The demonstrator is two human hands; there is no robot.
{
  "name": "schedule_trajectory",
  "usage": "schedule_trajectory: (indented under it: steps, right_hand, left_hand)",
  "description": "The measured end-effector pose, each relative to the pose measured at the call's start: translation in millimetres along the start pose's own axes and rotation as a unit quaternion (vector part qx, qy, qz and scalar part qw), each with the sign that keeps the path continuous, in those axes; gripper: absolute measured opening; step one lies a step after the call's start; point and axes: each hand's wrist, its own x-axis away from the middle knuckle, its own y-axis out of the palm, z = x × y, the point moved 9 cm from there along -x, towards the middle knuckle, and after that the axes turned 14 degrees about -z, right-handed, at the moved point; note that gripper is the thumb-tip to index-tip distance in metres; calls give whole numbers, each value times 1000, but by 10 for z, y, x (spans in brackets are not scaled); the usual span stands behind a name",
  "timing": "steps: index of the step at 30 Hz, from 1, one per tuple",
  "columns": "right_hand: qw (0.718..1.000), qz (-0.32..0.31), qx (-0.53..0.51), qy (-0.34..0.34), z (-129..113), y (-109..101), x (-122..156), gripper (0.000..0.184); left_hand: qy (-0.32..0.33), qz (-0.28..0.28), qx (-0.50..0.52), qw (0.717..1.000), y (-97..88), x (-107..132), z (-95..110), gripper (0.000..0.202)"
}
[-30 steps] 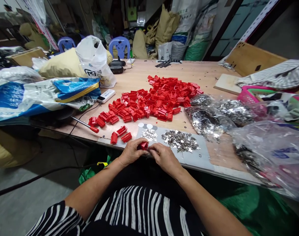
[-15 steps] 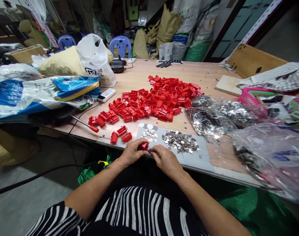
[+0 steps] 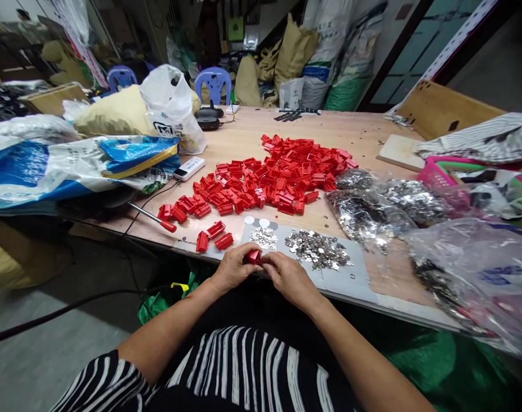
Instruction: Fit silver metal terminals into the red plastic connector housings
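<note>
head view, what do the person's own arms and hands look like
The left hand and right hand are bare, without gloves. The left sleeve is black with white stripes, matching the top, and leaves the left forearm uncovered. The right forearm is bare too; no right sleeve shows.

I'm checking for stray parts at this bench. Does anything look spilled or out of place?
Mildly: a small dark piece lies on the grey sheet apart from the metal pieces, and a tiny red scrap lies beside the red heap. Both look like strays; nothing looks clearly damaged.
</note>
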Motion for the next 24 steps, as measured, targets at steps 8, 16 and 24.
schedule_trajectory:
  steps: [8,16,24]
  right_hand:
    - [994,44,-87,-48,113,-122,190,21]
    - [977,-20,-194,-83,-64,-81,220,41]
    - [981,-4,-167,-97,-155,-139,233,40]
  left_hand:
    - [16,42,71,996,-67,37,50,34]
    - [-73,26,565,822,170,122,21,21]
    - [-172,24,747,641,424,186,57,25]
